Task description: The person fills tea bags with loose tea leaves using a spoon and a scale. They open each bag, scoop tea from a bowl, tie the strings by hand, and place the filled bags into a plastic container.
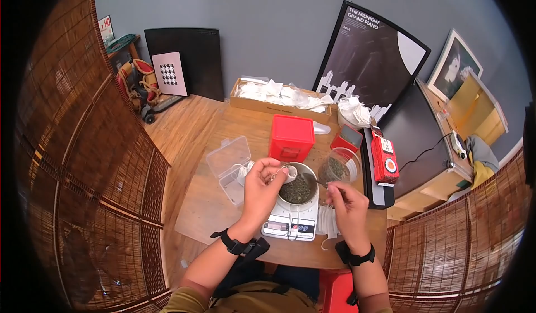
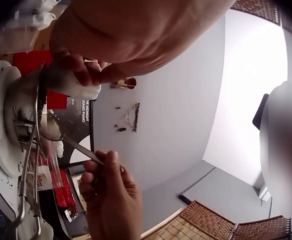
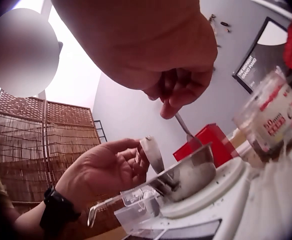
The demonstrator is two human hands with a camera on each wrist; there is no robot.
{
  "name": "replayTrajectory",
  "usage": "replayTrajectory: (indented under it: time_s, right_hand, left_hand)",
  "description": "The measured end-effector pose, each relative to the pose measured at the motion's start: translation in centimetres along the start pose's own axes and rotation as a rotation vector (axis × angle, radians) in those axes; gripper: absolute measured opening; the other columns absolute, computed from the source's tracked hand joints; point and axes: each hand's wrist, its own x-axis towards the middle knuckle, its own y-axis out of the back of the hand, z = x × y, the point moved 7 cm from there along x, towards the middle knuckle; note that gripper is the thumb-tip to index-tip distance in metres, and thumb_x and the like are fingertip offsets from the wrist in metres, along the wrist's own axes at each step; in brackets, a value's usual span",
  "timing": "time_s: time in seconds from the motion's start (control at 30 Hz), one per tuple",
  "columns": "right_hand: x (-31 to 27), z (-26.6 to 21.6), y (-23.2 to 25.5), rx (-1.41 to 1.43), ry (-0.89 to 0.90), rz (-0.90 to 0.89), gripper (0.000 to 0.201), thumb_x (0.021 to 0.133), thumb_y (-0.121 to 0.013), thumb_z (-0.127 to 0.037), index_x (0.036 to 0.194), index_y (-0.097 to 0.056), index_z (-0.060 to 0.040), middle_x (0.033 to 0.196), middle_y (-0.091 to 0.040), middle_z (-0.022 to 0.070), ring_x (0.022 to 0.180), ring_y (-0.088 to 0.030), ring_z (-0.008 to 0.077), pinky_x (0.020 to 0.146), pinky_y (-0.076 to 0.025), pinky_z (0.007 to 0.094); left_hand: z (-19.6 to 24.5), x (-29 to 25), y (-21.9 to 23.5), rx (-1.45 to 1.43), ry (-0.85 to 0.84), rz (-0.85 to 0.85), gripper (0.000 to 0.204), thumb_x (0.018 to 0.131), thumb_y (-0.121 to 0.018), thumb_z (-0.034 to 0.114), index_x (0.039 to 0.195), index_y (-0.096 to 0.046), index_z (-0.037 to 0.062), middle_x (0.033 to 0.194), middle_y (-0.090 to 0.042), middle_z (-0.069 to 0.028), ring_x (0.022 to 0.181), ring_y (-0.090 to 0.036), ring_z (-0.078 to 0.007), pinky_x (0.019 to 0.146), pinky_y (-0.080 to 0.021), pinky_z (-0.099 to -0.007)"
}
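We judge the small white bag [image 1: 290,173] to be very light, soft and limp, with thin walls that could crease or fold shut under a firm squeeze. It is best taken close to its upper edge, with the fingertips only, so that the body hangs free. Our left hand [image 1: 261,185] has it in a narrow pinch between thumb and fingers, above the left side of the metal pan [image 3: 193,175]. Our right hand [image 1: 350,204] pinches the spoon [image 2: 81,149] narrowly near the end of its handle, the bowl reaching down to the pan from the right. The spoon looks stiff and slim; smooth metal may turn in the fingers, so we favour a hold on the flat of the handle. The dried leaves [image 1: 297,191] should be loose, dry and easily spilled.

In looks, the bag is pale and slightly see-through, darker towards its lower end. The leaves are dull green and finely broken, lying in the round, silvery pan. That stands on the white scale [image 1: 273,229], its wire handle pointing to the near side. Beyond stands the red tin [image 1: 291,137]; the clear tub [image 1: 335,170] is to the right.
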Motion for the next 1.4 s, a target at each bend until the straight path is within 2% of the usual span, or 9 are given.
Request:
replayTrajectory:
  time_s: [0.13,0.2,0.23,0.3,0.7,0.9,1.13,1.2,1.4]
  right_hand:
    - [-0.5,1.3,-0.9,-0.068,0.043,-0.012,0.014,0.107,-0.073,-0.007,0.111,-0.079,0.0052,0.089,-0.079,0.0118,0.074,-0.076,0.0144,0.067,-0.059,0.0276]
    - [-0.9,3.0,-1.0,0.001,-0.087,0.004,0.018,0.109,-0.072,-0.011,0.113,-0.079,0.0049,0.089,-0.08,0.0115,0.074,-0.076,0.0146,0.067,-0.058,0.027]
    - [-1.0,3.7,-1.1,0.003,-0.089,0.003,0.018,0.109,-0.072,-0.011,0.113,-0.079,0.0049,0.089,-0.08,0.0115,0.074,-0.076,0.0146,0.067,-0.058,0.027]
    - [-1.3,6.3,-0.9,0.277,-0.278,0.103,0.02,0.112,-0.07,-0.014,0.113,-0.078,0.0042,0.088,-0.08,0.0109,0.071,-0.074,0.0138,0.066,-0.057,0.0266]
    - [-1.5,10.0,-0.6,0.584,-0.468,0.187,0.029,0.116,-0.064,-0.025,0.11,-0.075,0.0008,0.085,-0.078,0.0097,0.063,-0.067,0.0108,0.06,-0.052,0.0244]
    - [-0.8,8.4,0.6,0.705,-0.463,0.248,0.029,0.115,-0.066,-0.027,0.11,-0.073,0.0003,0.083,-0.076,0.0085,0.063,-0.064,0.0111,0.061,-0.052,0.024]
    - [0.4,4.4,0.9,0.722,-0.402,0.219,0.027,0.115,-0.066,-0.028,0.11,-0.071,-0.0021,0.083,-0.076,0.0062,0.063,-0.064,0.0096,0.061,-0.052,0.0229]
    - [0.6,3.6,0.8,0.668,-0.348,0.202,0.028,0.115,-0.066,-0.026,0.113,-0.073,0.0018,0.087,-0.078,0.01,0.067,-0.067,0.011,0.064,-0.053,0.0239]
    - [0.5,1.7,0.6,0.494,-0.201,0.15,0.026,0.115,-0.066,-0.021,0.117,-0.074,0.0035,0.09,-0.078,0.0098,0.072,-0.069,0.0109,0.067,-0.054,0.0249]
  left_hand:
    - [0.2,-0.4,-0.2,-0.004,0.055,-0.013,0.025,0.103,-0.076,0.001,0.123,-0.062,0.0009,0.1,-0.076,-0.0049,0.092,-0.071,-0.0086,0.082,-0.055,-0.0231]
    - [0.5,-0.6,-0.2,-0.01,0.068,-0.004,0.027,0.103,-0.076,0.0,0.124,-0.06,-0.0003,0.099,-0.076,-0.006,0.091,-0.072,-0.0103,0.083,-0.056,-0.0239]
    - [0.5,-0.7,-0.2,-0.01,0.076,-0.004,0.026,0.103,-0.076,0.0,0.124,-0.06,-0.0004,0.099,-0.076,-0.006,0.092,-0.072,-0.0101,0.083,-0.055,-0.0238]
    - [0.5,-0.9,-0.2,-0.01,0.084,-0.004,0.026,0.103,-0.076,0.0,0.124,-0.06,-0.0006,0.099,-0.076,-0.006,0.092,-0.072,-0.0099,0.083,-0.055,-0.0236]
    - [-0.8,-0.9,0.0,-0.031,0.086,-0.029,0.025,0.103,-0.077,0.003,0.124,-0.062,0.0016,0.103,-0.076,-0.0043,0.094,-0.072,-0.0077,0.079,-0.054,-0.0222]
    - [-0.8,-0.8,-0.1,-0.035,0.09,-0.048,0.027,0.104,-0.077,0.004,0.126,-0.061,0.0012,0.103,-0.077,-0.0054,0.095,-0.072,-0.0088,0.08,-0.055,-0.023]
    - [-0.8,-0.5,-0.5,-0.009,0.098,-0.062,0.03,0.103,-0.077,0.004,0.128,-0.06,-0.0004,0.099,-0.077,-0.0071,0.092,-0.073,-0.01,0.082,-0.055,-0.0239]
    - [-0.8,-0.4,-0.7,-0.012,0.104,-0.068,0.031,0.103,-0.077,0.004,0.128,-0.06,-0.0007,0.098,-0.077,-0.0073,0.091,-0.073,-0.0102,0.082,-0.055,-0.024]
    - [-0.9,-0.4,-0.7,0.004,0.113,-0.06,0.031,0.104,-0.078,0.006,0.128,-0.059,0.0019,0.094,-0.077,-0.0046,0.089,-0.072,-0.0093,0.076,-0.05,-0.0216]
